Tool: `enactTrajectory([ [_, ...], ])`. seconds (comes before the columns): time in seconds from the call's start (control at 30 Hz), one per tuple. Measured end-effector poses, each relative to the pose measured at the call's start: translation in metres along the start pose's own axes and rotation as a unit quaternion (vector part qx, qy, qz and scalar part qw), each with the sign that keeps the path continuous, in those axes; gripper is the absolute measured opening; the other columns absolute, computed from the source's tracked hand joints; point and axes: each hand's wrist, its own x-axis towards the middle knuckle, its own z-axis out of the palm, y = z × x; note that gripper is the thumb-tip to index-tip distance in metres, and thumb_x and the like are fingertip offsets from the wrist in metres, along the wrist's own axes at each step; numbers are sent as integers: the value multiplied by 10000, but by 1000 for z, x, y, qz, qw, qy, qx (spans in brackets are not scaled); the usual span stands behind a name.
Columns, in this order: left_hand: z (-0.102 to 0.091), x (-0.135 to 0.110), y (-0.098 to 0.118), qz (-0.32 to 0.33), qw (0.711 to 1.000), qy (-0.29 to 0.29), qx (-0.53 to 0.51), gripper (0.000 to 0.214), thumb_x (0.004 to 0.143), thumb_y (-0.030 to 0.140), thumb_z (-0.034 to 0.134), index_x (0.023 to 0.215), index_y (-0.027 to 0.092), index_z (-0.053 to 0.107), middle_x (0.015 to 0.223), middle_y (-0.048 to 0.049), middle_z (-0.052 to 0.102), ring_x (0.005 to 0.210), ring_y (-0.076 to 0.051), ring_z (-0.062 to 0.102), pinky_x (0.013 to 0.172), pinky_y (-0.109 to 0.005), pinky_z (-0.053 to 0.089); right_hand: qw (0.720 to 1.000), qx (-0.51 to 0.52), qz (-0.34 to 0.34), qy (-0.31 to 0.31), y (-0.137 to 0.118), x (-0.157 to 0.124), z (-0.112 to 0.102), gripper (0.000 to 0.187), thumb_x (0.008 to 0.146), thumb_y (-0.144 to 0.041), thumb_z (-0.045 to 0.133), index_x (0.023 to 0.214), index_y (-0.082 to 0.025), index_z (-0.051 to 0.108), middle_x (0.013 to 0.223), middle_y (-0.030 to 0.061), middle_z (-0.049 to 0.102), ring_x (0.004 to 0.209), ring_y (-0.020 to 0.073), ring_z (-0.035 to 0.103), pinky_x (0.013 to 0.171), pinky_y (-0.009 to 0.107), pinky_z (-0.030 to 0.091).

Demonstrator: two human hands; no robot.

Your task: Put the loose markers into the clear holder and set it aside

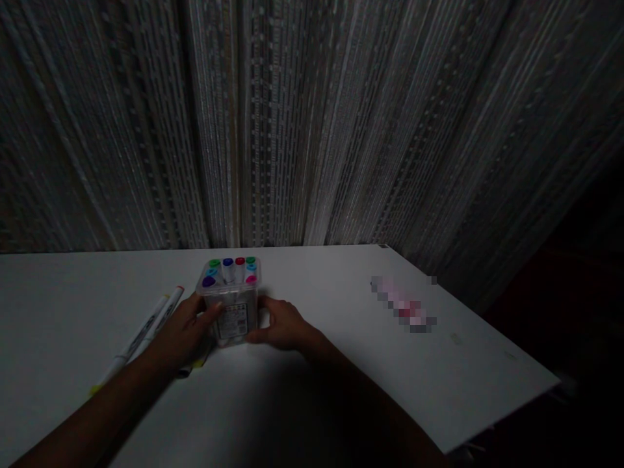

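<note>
A clear plastic marker case (pixel 234 296) stands upright on the white table, with a printed label on its near side. Several markers show their coloured ends at its top: green, blue, red, purple, pink and light blue. My left hand (pixel 195 325) grips the case's left side, thumb across the front. On the opposite side, my right hand (pixel 280 323) presses fingers and thumb against the right wall and lower corner. Two white markers (pixel 146 331) lie slanted on the table left of the case, partly behind my left forearm. Something dark and yellow (pixel 192 368) lies beneath my left wrist, mostly hidden.
A pixelated pink and white object (pixel 402 305) lies on the right part of the white table (pixel 336 292). The table's right edge slants toward me, with darkness beyond. Behind the far edge hangs a striped grey curtain (pixel 273 130). The light is dim.
</note>
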Motion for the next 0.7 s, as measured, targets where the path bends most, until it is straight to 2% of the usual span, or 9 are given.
enactTrajectory([
  [0.1,1,1,-4,-9,1000,-10,-13,388,711,560,555,794,181,557,757,-45,628,759,-205,605,704,-305,515,1000,2,-1,-1,1,0,1,632,580,-432,746,1155,-240,568,1017,26,649,858,215,602,683,278,441],
  [0.27,2,2,-6,-12,999,-36,-19,527,705,557,579,1040,151,555,954,-102,655,901,-246,619,758,-329,514,1000,5,2,-5,2,1,1,639,582,-436,745,1162,-242,563,1032,34,646,891,231,600,715,297,444],
  [0.57,3,1,0,-23,1000,-20,6,582,639,562,638,1035,145,553,1034,-108,643,938,-250,611,796,-348,515,1000,8,13,-4,-1,-1,-1,649,574,-429,757,1158,-220,567,982,33,643,816,200,585,656,266,423],
  [0.7,2,1,0,-14,1000,-22,16,502,666,560,611,961,155,572,928,-88,660,870,-237,624,771,-341,522,1000,10,4,2,1,0,0,642,578,-442,747,1148,-201,577,974,39,642,812,202,582,649,265,415],
])
